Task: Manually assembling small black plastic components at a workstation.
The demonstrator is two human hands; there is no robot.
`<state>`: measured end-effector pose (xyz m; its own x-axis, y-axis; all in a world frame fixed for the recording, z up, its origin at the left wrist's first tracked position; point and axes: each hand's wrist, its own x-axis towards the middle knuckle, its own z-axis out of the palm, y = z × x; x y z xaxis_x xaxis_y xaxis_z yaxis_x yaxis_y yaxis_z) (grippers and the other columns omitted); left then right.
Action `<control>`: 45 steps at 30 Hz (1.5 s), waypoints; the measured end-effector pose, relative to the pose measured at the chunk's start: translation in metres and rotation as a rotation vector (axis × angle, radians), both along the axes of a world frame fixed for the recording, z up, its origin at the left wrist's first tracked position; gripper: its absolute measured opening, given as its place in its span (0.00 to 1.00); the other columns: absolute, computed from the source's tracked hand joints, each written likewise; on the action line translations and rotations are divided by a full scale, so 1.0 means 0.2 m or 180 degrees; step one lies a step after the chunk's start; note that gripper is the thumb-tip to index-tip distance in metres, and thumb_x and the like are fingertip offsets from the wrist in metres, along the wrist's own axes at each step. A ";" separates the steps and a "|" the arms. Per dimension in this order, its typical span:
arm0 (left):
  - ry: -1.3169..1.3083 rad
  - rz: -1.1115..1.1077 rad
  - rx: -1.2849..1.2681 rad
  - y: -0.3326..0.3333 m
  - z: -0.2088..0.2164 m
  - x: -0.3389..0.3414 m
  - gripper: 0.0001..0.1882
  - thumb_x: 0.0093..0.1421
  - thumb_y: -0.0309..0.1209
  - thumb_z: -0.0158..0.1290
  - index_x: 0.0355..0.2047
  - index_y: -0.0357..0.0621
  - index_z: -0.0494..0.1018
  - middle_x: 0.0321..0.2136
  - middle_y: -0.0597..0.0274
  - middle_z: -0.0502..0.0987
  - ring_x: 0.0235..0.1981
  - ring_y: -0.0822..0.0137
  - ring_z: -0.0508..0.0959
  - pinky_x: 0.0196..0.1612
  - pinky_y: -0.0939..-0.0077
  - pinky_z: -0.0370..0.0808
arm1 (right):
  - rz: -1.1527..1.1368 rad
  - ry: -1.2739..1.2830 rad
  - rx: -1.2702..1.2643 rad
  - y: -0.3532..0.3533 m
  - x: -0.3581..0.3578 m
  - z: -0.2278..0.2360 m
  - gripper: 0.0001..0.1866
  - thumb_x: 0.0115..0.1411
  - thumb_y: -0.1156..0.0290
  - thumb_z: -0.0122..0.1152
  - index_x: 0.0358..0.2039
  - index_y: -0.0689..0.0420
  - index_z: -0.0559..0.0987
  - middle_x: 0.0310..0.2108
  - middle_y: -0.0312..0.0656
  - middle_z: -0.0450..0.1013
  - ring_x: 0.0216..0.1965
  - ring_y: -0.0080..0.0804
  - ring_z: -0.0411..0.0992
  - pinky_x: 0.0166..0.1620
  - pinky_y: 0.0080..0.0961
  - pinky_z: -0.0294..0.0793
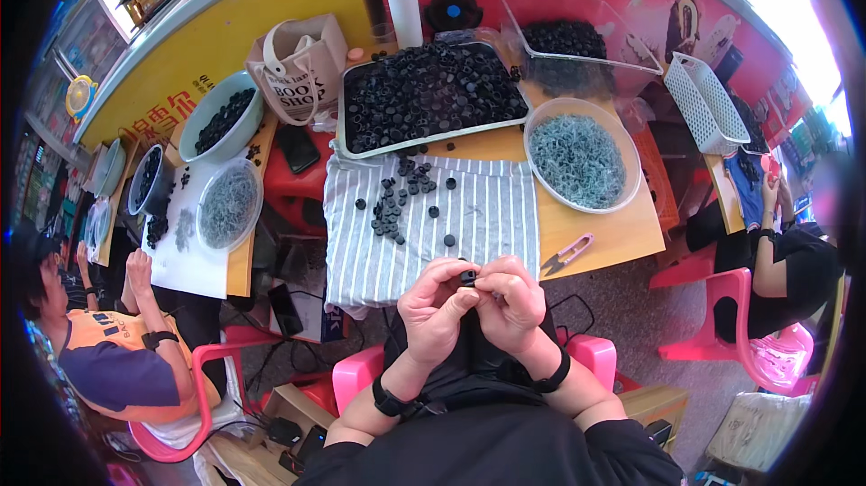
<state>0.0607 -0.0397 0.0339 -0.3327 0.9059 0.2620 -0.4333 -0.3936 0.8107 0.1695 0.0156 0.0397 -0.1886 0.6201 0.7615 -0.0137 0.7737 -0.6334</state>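
Close to my body, just past the table's near edge, a small black cap-like piece [468, 278] is pinched between my fingertips. My left hand [429, 310] grips it from one side and my right hand [511, 306] from the other; both have their fingers closed, partly hiding it. Beyond them lies a grey-and-white striped cloth [492, 206], with loose black round pieces [390, 213] scattered on it. A large tray [343, 151] heaped with similar black pieces stands behind the cloth. To its right sits a white round bowl [633, 181] full of bluish translucent small parts.
Pink-handled thread snips [568, 254] lie on the table's right. A clear bin [622, 58] of black pieces, a white bottle [403, 13] and a tote bag [317, 62] stand behind. At left, a person [135, 351] sits by more bowls; another [785, 261] sits at right.
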 end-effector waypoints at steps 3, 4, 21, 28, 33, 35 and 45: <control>-0.0008 0.0004 -0.0035 -0.01 -0.01 0.00 0.17 0.59 0.24 0.64 0.48 0.31 0.76 0.43 0.57 0.76 0.45 0.69 0.76 0.51 0.77 0.72 | -0.0056 0.0012 0.0021 -0.01 -0.01 0.00 0.14 0.49 0.87 0.69 0.34 0.62 0.75 0.29 0.44 0.73 0.26 0.34 0.73 0.28 0.24 0.72; 0.0023 0.0042 -0.0024 -0.01 -0.01 -0.01 0.17 0.59 0.24 0.64 0.48 0.31 0.76 0.43 0.57 0.76 0.45 0.69 0.76 0.51 0.77 0.72 | -0.0083 0.0010 0.0002 -0.02 -0.01 0.00 0.14 0.49 0.88 0.69 0.34 0.63 0.75 0.29 0.44 0.73 0.28 0.37 0.75 0.29 0.26 0.75; 0.0371 0.0124 -0.0001 0.00 -0.07 -0.06 0.12 0.62 0.20 0.59 0.47 0.32 0.77 0.45 0.58 0.75 0.45 0.70 0.77 0.50 0.78 0.74 | 0.0012 -0.0110 -0.0396 0.01 -0.01 0.01 0.17 0.44 0.87 0.71 0.37 0.61 0.79 0.29 0.43 0.73 0.23 0.34 0.73 0.26 0.26 0.73; 0.0098 0.0068 -0.0242 -0.02 -0.07 -0.06 0.28 0.65 0.17 0.54 0.65 0.33 0.62 0.47 0.58 0.77 0.46 0.71 0.78 0.52 0.76 0.75 | -0.0050 -0.0808 -0.0435 0.01 -0.01 0.04 0.20 0.46 0.87 0.71 0.42 0.63 0.81 0.30 0.40 0.73 0.24 0.26 0.72 0.24 0.21 0.70; 0.0484 -0.0152 -0.0139 -0.04 -0.11 -0.06 0.29 0.65 0.16 0.54 0.66 0.34 0.62 0.50 0.56 0.76 0.47 0.71 0.78 0.51 0.77 0.77 | -0.0173 -0.1025 0.0198 0.00 0.02 0.03 0.17 0.45 0.88 0.68 0.37 0.64 0.79 0.30 0.43 0.73 0.23 0.32 0.73 0.25 0.26 0.71; 0.0537 -0.0181 -0.0188 -0.04 -0.15 -0.07 0.29 0.64 0.16 0.54 0.65 0.34 0.63 0.50 0.56 0.76 0.47 0.72 0.78 0.51 0.78 0.77 | -0.0187 -0.0952 0.0365 0.01 0.01 0.01 0.14 0.44 0.88 0.65 0.34 0.64 0.77 0.28 0.44 0.72 0.23 0.35 0.72 0.24 0.28 0.70; 0.0431 0.0280 -0.0851 -0.05 -0.22 -0.18 0.16 0.64 0.19 0.56 0.53 0.34 0.75 0.47 0.60 0.80 0.44 0.74 0.78 0.47 0.79 0.75 | -0.0444 -0.1603 0.0251 0.69 0.26 0.41 0.05 0.53 0.76 0.69 0.28 0.62 0.81 0.25 0.38 0.74 0.27 0.23 0.72 0.31 0.23 0.72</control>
